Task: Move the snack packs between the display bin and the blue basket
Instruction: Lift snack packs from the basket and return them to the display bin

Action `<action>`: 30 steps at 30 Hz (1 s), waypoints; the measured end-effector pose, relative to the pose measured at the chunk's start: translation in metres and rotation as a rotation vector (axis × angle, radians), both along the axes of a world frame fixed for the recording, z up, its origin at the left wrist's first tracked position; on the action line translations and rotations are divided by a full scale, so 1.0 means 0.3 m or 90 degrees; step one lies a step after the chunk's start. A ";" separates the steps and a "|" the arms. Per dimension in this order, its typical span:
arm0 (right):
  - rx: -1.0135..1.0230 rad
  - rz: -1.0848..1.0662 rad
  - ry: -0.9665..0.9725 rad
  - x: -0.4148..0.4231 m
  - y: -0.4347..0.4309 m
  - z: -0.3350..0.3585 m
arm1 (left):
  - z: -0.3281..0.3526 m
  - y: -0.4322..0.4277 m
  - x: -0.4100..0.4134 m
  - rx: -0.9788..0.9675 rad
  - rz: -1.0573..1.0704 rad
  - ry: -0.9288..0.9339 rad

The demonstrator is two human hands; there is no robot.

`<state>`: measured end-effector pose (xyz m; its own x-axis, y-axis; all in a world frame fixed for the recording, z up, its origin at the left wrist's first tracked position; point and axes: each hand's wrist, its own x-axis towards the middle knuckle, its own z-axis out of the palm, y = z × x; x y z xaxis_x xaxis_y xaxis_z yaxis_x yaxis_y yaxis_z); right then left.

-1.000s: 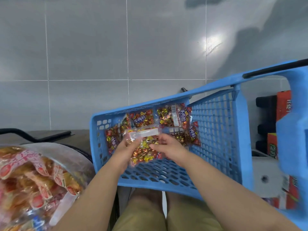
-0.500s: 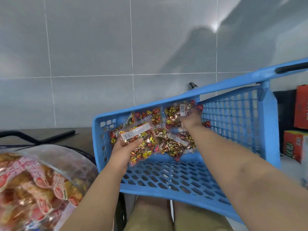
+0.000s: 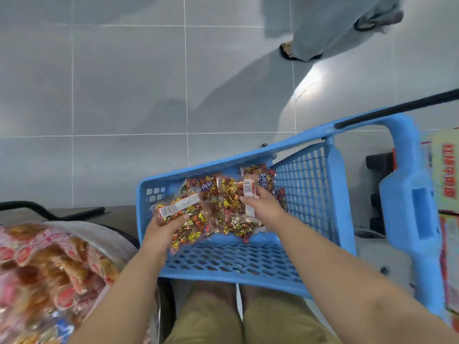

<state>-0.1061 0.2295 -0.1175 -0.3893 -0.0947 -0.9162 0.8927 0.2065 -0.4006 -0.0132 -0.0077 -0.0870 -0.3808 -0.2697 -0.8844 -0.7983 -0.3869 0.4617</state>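
Pink-and-orange wrapped snacks [image 3: 44, 269] fill the display bin [image 3: 106, 238] at far left. Beside it, the left hand [image 3: 161, 229] grips a clear candy pack [image 3: 177, 211] (barcode label up) over the blue basket [image 3: 223, 264], where more packs [image 3: 233, 227] lie heaped against the far wall. The right hand [image 3: 264, 206] pinches a second pack [image 3: 247, 192] by its labelled edge.

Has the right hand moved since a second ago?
Yes: the right hand left the front pack held by the left hand and went toward the far wall of the blue basket, gripping a rear pack.
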 end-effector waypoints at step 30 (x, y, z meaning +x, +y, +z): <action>-0.511 1.050 0.886 0.491 -0.448 0.838 | 0.799 0.025 0.846 -0.065 0.597 0.270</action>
<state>0.0413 0.0951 0.1341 0.2350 -0.9644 0.1216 -0.6113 -0.2439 -0.7529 0.2406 -0.0002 0.1527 -0.2538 -0.6852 -0.6828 0.0397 -0.7127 0.7004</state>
